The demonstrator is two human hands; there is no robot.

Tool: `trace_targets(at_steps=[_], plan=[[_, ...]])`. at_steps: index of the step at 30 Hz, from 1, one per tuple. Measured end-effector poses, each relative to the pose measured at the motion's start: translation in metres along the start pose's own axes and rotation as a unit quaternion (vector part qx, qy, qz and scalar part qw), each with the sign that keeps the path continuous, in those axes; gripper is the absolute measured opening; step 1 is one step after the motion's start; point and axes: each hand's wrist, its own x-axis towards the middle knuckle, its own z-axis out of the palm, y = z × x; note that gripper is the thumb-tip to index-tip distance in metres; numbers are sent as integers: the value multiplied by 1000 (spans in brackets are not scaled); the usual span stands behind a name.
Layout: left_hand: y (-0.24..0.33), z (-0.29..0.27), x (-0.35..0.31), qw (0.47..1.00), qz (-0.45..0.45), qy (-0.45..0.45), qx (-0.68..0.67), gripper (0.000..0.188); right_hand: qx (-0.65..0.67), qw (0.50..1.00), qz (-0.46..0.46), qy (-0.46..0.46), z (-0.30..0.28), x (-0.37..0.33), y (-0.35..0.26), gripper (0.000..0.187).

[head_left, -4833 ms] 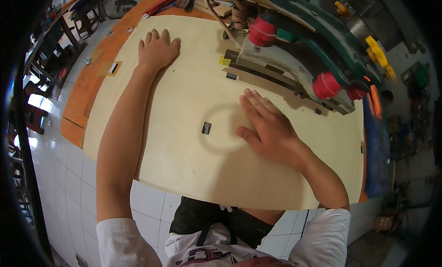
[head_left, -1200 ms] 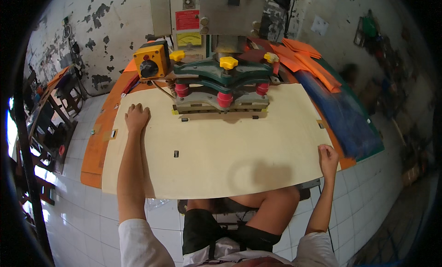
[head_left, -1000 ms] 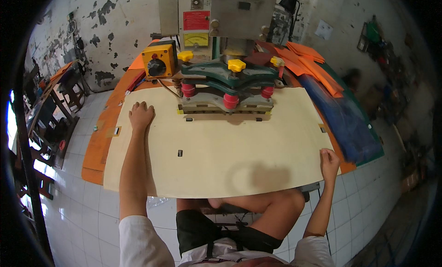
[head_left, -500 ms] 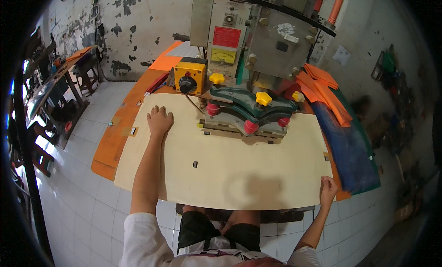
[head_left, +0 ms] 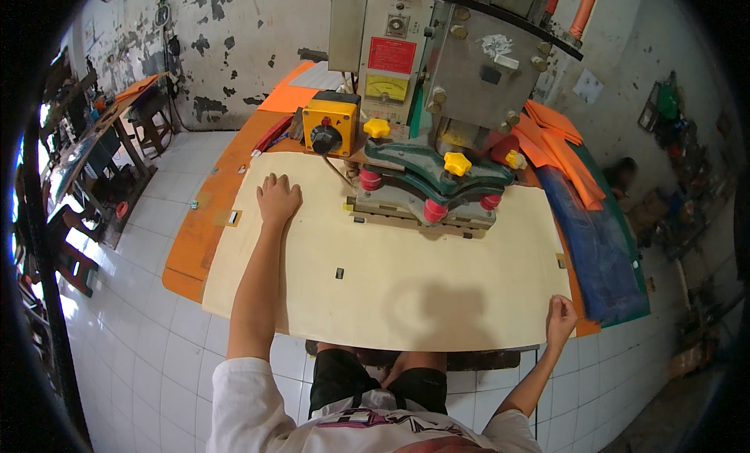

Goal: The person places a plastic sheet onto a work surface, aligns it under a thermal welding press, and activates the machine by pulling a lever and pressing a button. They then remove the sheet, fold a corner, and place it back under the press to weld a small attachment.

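Observation:
My left hand (head_left: 279,200) lies flat on the far left part of a large cream sheet (head_left: 391,297), fingers spread and holding nothing. At the sheet's near right corner, my right hand (head_left: 561,320) has its fingers curled in against the thumb. Whether it pinches anything is too small to make out. Over the sheet's far middle stands a press head with a green clamp frame (head_left: 437,168), yellow star knobs and red round spacers. Its grey metal bar (head_left: 426,211) sits low, at or just above the sheet. Small dark pieces (head_left: 340,273) dot the sheet.
A yellow control box (head_left: 331,125) with a black dial stands left of the press. Orange sheets (head_left: 562,152) and blue clear film (head_left: 594,250) lie at the right. The orange-brown tabletop (head_left: 191,250) shows past the sheet's left edge. A workbench (head_left: 101,133) stands far left.
The whole view has shifted slightly, so the press and sheet appear a little farther right. Both hands keep nearly the same places on the sheet.

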Motion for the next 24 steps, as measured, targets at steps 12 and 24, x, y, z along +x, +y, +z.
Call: trace_targets(at_steps=[12,24], plan=[[9,-7,3,1000,-3,-11,9,56,5,1000,20,15,0,0,-6,17],[0,1,1,1000,4,16,-2,56,-38,999,18,17,-2,-1,-6,18]])
